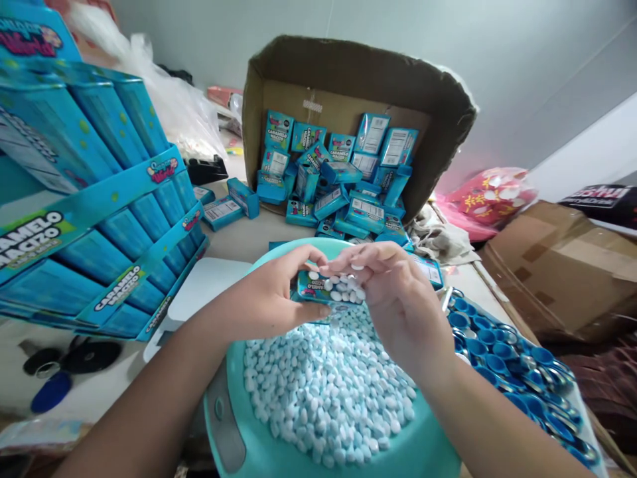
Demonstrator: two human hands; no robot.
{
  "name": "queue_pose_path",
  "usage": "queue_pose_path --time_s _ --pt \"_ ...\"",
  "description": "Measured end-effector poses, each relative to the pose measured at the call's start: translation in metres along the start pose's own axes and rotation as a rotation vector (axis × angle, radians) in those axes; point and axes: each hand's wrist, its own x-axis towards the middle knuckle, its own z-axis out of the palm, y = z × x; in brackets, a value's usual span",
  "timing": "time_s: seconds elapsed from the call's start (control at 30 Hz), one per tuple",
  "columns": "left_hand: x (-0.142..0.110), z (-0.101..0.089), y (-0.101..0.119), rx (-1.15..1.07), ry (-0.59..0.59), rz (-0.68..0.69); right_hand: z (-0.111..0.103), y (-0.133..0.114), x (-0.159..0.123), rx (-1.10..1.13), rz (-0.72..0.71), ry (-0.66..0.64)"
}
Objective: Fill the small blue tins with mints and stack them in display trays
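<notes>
My left hand (279, 285) is wrapped round a small blue candy box (313, 287), tilted on its side over a turquoise basin (233, 398). White candies (348, 289) show at the box's right end. Against that end my right hand (403, 299) is curled, its fingers bent over the candies, with a white one at the fingertips. Below both hands, a large heap of pale blue and white candies (328, 392) fills the basin. The far side of the box is partly hidden by my fingers.
Behind the basin, a cardboard box (358, 66) lies on its side, full of blue candy boxes (365, 212). Stacked display trays (164, 176) stand at left. A tray of blue ring-shaped pieces (497, 362) is at right, near a large brown carton (552, 265).
</notes>
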Motion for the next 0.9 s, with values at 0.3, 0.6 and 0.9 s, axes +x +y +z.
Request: queue_pose_path --time_s 0.3,0.6,0.9 --pt "0.0 0.001 -0.001 -0.009 0.079 0.009 0.001 -0.004 -0.007 -0.106 -0.207 0.067" --pt "0.002 0.002 -0.002 0.089 0.283 0.043 -0.008 0.004 0.001 -0.528 -0.067 0.057" --pt "0.001 0.001 0.0 0.112 0.26 0.038 -0.006 0.001 0.002 -0.81 -0.141 0.005"
